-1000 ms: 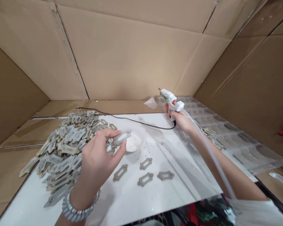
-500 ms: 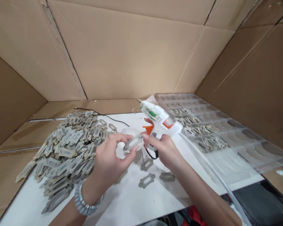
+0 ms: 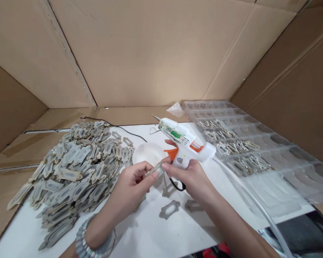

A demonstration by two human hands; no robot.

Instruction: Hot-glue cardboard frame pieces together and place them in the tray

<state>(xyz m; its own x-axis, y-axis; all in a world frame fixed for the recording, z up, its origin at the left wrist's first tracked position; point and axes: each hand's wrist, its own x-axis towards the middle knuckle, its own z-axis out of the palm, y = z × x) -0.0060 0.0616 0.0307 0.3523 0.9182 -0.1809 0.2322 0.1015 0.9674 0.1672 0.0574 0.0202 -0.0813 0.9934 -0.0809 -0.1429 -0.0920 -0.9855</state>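
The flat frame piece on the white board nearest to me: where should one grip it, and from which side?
Probably pinch the frame piece across its narrow waist, on the two long edges, coming from above: it lies flat on the white board, touching nothing else.

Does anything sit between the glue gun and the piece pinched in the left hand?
Nothing visible does. The left hand pinches the piece just below the glue gun, right beside the right hand.

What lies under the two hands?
One frame piece lies in full view on the board. Two neighbours are partly covered by the right hand with the glue gun; the left hand, holding a tilted piece, may hide more.
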